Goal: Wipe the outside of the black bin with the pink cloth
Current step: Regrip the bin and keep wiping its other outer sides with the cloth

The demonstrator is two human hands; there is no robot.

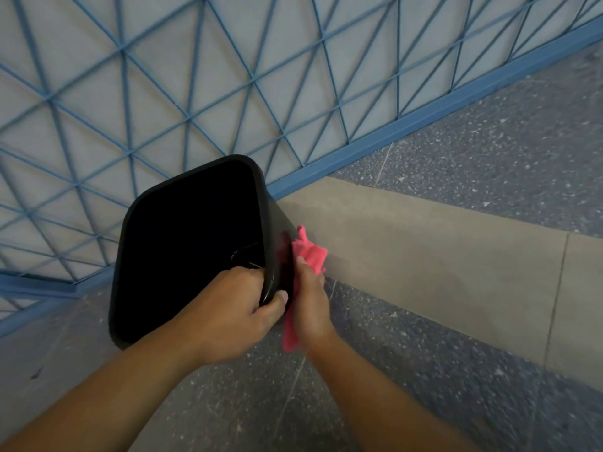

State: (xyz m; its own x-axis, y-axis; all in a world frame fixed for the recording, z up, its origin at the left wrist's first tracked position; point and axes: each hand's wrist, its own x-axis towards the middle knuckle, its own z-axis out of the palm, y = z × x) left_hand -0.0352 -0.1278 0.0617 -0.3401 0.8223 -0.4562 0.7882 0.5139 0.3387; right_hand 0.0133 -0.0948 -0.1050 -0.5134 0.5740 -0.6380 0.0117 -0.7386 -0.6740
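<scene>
Dim, flat, bluish light, source unclear. Bin (192,243) interior reads pure black, no detail. Faint sheen on its rim. Fence (195,76) lines bow toward the edges. Floor (489,321) soft, smeared.

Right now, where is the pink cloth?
In the head view, the cloth is in the right hand, pressed against the bin's right outer side.
</scene>
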